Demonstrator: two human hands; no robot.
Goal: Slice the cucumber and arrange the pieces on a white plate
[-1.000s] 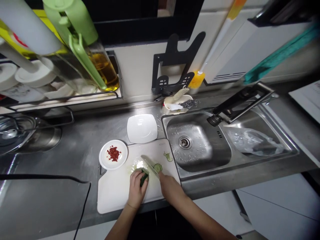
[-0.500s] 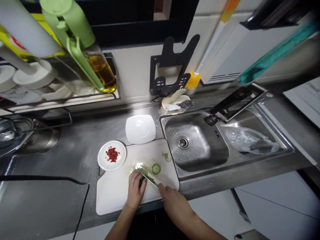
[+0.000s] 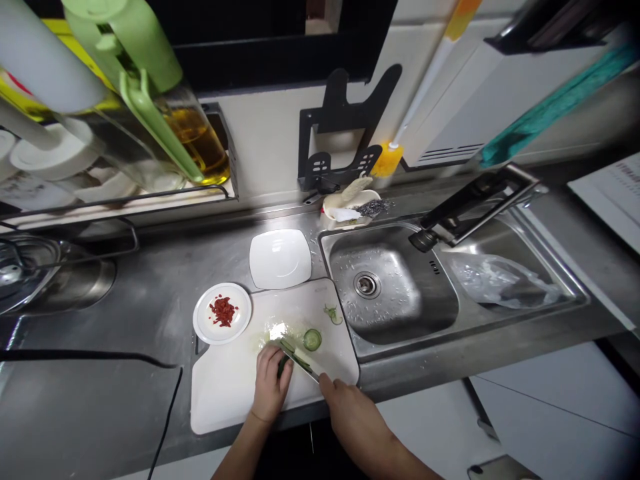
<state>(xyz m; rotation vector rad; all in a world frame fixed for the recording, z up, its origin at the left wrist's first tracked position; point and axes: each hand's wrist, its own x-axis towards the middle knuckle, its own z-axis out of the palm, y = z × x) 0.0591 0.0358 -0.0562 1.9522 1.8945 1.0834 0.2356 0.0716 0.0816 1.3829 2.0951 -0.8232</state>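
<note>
On the front half of the cutting board [image 3: 225,390], the left hand [image 3: 271,383] has fingers curled round the cucumber [image 3: 282,365]; the right hand [image 3: 353,413] grips the knife [image 3: 301,365], fingers closed. The cucumber is probably light, firm, slippery where cut: best held by its skin.

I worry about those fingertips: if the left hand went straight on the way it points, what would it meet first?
Beyond the cucumber in its grip, the left hand would probably meet the knife first, near its tip; the exact gap is unclear.
</note>
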